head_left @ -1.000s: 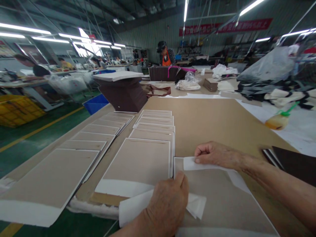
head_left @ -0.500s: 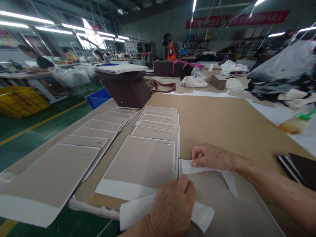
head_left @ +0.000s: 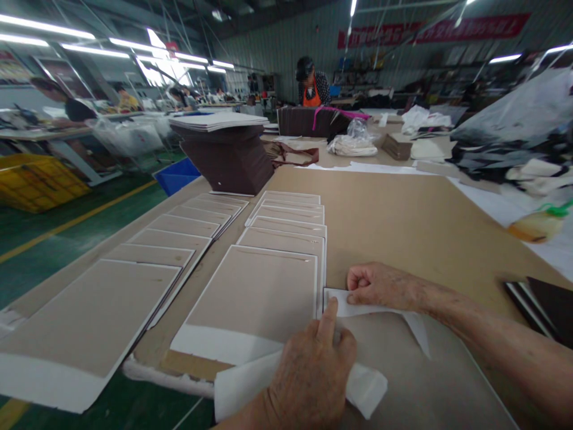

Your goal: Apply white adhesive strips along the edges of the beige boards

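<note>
A greyish-beige panel (head_left: 425,382) lies in front of me at the table's near edge. Along its far edge runs a white paper strip (head_left: 338,301), and my right hand (head_left: 380,286) pinches this strip between thumb and curled fingers. The strip's other end hangs down past my right wrist. My left hand (head_left: 313,370) stretches its index finger to the strip's left corner, while its other fingers are curled round a second white strip (head_left: 246,382) that sticks out on both sides of the hand. What lies under the palm is hidden.
Two overlapping rows of white-edged panels (head_left: 268,286) lie to the left. Behind them stands a tall stack of dark brown panels (head_left: 228,158). Dark pieces (head_left: 546,304) and a bottle with a green nozzle (head_left: 539,224) are at right. A person in an orange apron (head_left: 311,89) stands beyond.
My left index finger has straightened and moved forward onto the left corner of the strip under my right hand. The right hand has stayed almost where it was.
</note>
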Demonstrator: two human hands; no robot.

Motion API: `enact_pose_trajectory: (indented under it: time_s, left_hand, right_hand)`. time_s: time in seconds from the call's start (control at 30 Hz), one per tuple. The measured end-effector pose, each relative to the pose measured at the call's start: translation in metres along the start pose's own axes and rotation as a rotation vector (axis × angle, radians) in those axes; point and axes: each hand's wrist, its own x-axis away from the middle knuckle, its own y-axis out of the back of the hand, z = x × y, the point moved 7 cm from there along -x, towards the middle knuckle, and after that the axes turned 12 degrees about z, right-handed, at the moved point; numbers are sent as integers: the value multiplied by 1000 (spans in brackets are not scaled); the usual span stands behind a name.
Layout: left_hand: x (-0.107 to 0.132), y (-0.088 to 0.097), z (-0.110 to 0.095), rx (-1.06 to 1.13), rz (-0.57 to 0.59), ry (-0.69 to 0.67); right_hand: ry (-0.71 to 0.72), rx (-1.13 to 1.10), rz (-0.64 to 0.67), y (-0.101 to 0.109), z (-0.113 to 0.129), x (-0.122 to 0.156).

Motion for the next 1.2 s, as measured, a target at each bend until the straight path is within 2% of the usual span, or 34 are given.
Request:
enact_pose_trajectory:
  time_s: [0.13,0.3,0.47,0.53,0.63,0.7,0.83,1.0,1.1,1.2]
  left_hand:
    - [-1,1,-1,-34,-12,-3]
    - [-3,2,-2,-38,38,-2]
    - [-4,4,-2,-38,57,-17]
    - [-5,3,0,-37,60,-13]
    - [-6,1,1,-48,90,-14]
    - [-8,0,1,-61,126,-15]
    - [-10,-1,0,-94,174,24]
    - [-10,-5,3,-176,91,63]
    - [-12,-13,5,-203,57,17]
    - [-12,-15,7,-224,17,0]
  right_hand:
    - [18,9,-8,1,-2,-2]
    - [37,8,-20,2,-5,0]
    - [46,-117,99,14,-31,30]
    - [49,-217,92,24,-49,49]
    - [2,-321,-53,37,-75,74]
    - [-76,-340,-177,38,-89,86]
    - [-175,-347,-319,24,-103,96]
    - [-168,-269,-517,16,-118,101]
    - [-160,-280,-566,12,-126,104]
    - [-120,-403,-540,10,-125,104]
